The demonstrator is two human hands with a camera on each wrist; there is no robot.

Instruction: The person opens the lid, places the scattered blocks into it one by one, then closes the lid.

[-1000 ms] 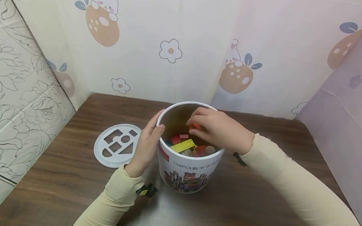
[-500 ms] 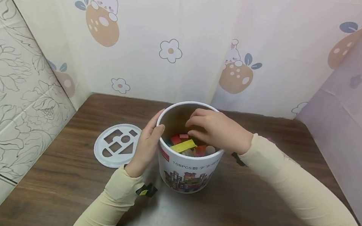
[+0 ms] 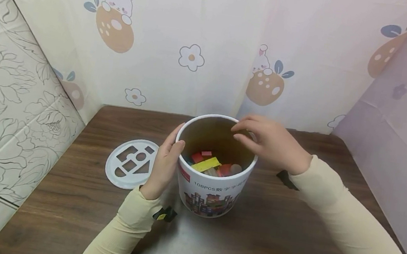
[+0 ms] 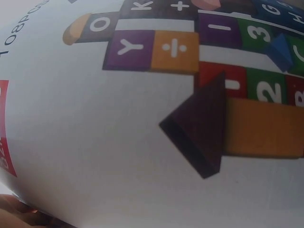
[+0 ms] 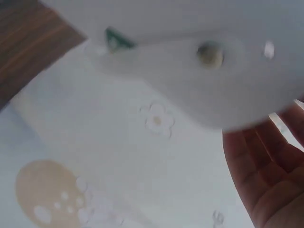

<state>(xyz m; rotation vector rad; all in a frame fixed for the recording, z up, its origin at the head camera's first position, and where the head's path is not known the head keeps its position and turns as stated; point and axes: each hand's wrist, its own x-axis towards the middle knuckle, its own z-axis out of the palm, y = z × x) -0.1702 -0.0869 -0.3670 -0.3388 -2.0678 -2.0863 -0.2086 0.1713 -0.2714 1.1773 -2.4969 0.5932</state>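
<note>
A white round bucket (image 3: 182, 186) printed with "108PCS" and pictures of blocks stands upright on the table. Inside lie several coloured blocks, with a yellow block (image 3: 206, 164) on top. My left hand (image 3: 165, 162) grips the bucket's left side, its thumb at the rim. Printed letter blocks on the bucket's wall (image 4: 109, 128) fill the left wrist view. Over the right part of the rim is my right hand (image 3: 271, 142), fingers loosely bent and nothing between them. In the right wrist view, its fingers (image 5: 244, 164) extend beyond the blurred bucket side.
Left of the bucket, a flat white lid (image 3: 130, 183) with shaped cut-outs lies on the dark wooden table (image 3: 249, 244). Patterned curtains (image 3: 224, 27) stand behind the table and along both its sides.
A second ago my right hand held a red block inside the bucket. It let go of the block, then moved right and up to the rim. The left hand stays in place.
</note>
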